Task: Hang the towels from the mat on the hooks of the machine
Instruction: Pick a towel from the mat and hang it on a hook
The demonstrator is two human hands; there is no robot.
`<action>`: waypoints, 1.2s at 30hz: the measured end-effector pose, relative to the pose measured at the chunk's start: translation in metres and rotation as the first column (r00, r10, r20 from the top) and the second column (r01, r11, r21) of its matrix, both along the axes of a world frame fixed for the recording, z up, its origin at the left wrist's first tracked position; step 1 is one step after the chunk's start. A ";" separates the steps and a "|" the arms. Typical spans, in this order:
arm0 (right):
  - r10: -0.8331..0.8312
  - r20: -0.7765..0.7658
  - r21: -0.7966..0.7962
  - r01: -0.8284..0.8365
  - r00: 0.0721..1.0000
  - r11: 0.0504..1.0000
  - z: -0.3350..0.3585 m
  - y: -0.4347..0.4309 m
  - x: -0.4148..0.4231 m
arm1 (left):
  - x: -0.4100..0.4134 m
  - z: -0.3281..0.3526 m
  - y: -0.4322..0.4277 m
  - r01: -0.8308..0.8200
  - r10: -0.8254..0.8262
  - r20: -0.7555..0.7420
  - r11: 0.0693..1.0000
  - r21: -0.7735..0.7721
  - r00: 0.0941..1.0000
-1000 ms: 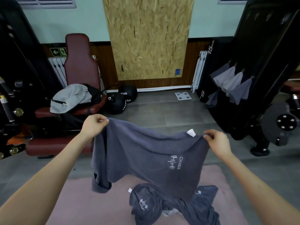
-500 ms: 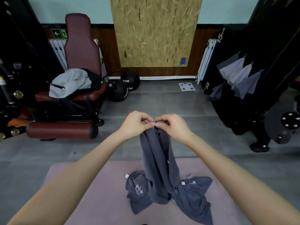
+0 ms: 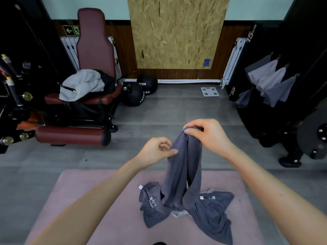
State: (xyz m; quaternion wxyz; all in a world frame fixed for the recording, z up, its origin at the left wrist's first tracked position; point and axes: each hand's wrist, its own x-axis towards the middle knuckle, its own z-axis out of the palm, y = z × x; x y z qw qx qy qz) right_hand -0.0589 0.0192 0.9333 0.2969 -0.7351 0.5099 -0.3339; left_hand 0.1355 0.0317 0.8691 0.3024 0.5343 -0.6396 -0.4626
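Just below the grip, heaped towels (image 3: 212, 209) lie on the pink mat (image 3: 79, 183), the grey towel (image 3: 178, 174) trailing down among them. The right hand (image 3: 208, 135) pinches its top and the left hand (image 3: 155, 151) pinches its edge slightly lower. Beyond, rightward, hung towels (image 3: 272, 85) dangle from the machine (image 3: 300, 41).

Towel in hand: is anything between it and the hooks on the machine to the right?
Nothing visible blocks the way. The right hand and left hand hold the towel over the mat; only floor lies between it and the machine, whose visible hooks already carry hung towels.
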 end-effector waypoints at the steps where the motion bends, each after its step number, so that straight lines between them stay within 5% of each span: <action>1: -0.009 0.034 -0.013 0.009 0.999 1.000 0.005 -0.001 -0.002 | 0.001 -0.008 0.000 -0.026 0.026 -0.002 1.000 0.000 1.000; 12: -0.340 0.239 -0.075 0.366 0.910 0.928 0.040 -0.036 -0.060 | 0.058 -0.077 0.011 -0.141 0.118 0.273 0.988 0.068 0.955; 17: -0.498 -0.074 -0.106 0.490 0.864 0.865 0.015 -0.037 -0.071 | 0.065 -0.050 -0.003 -0.239 0.258 0.354 0.966 -0.099 0.899; 19: -0.437 -0.260 -0.121 0.420 0.861 0.899 0.005 -0.024 -0.057 | 0.056 -0.030 -0.008 -0.196 0.232 0.368 0.972 -0.133 0.900; 22: -0.258 -0.340 -0.068 0.250 0.904 0.966 -0.011 0.000 -0.023 | 0.034 0.000 -0.011 -0.046 0.121 0.452 0.984 -0.172 0.884; 28: 0.067 -0.105 0.169 -0.048 0.992 0.984 -0.039 0.014 0.018 | -0.009 0.038 -0.003 0.132 0.024 0.509 0.954 -0.269 0.861; 31: 0.104 0.050 0.215 -0.113 0.993 0.970 -0.042 0.018 0.019 | -0.006 0.044 -0.001 0.113 0.012 0.454 0.963 -0.246 0.891; 36: 0.133 0.070 0.249 -0.147 0.989 0.957 -0.039 0.027 0.019 | 0.000 0.049 0.013 0.109 -0.017 0.418 0.975 -0.196 0.908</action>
